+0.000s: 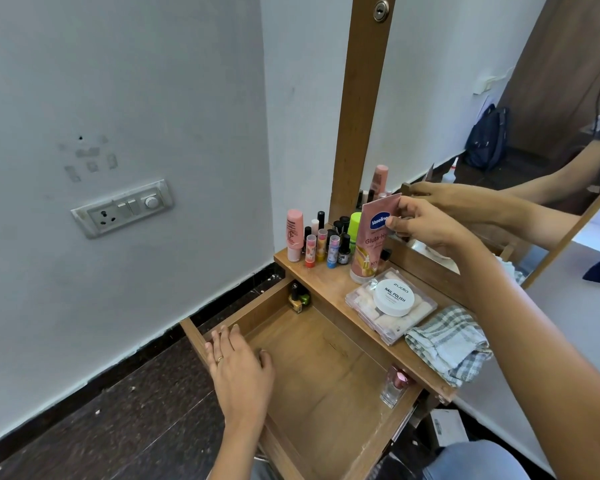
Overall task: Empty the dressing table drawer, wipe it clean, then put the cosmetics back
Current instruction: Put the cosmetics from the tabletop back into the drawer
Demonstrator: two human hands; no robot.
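right hand (420, 226) pinches pink Vaseline lotion tube (371, 244) upright at desk (329, 282) rear edge | left hand (238, 365) flat on open wooden drawer (326, 368) left rim

Left hand (238, 363): bare, palm down, fingers spread and flat, thin ring on one finger, forearm running down to the lower edge; right hand (421, 226): raised, bare forearm extended forward, thumb and fingertips pinched closed at the upper end.

pale wall (125, 81) with a switch plate (122, 208), dark speckled floor (136, 410) (black skirting), wood-framed mirror (482, 98).
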